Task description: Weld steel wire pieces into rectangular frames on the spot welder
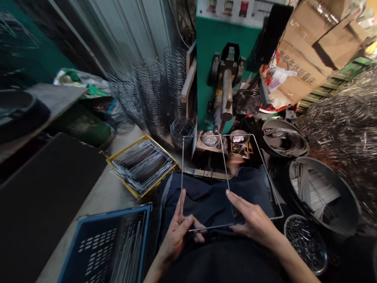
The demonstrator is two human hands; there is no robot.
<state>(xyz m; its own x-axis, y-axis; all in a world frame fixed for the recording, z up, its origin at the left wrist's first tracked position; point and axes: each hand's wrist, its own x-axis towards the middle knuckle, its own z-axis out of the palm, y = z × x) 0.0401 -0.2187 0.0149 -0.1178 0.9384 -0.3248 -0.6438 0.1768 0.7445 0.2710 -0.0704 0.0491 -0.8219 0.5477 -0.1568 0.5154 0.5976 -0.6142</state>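
Observation:
A thin rectangular wire frame [218, 135] with a cross wire down its middle lies over my lap, its far edge near the green welding machine [225, 59]. My left hand [179, 232] pinches the frame's near left corner, fingers closed on the wire. My right hand [253, 222] holds the near edge by the cross wire, forefinger stretched along it, the other fingers curled under.
A yellow crate [116, 161] of wire pieces and a blue crate [141, 243] sit at the left. Stacks of wire baskets [153, 94] stand behind. At the right are dark round tubs [352, 204], a bowl of small metal parts [306, 243], and tangled wire [347, 118].

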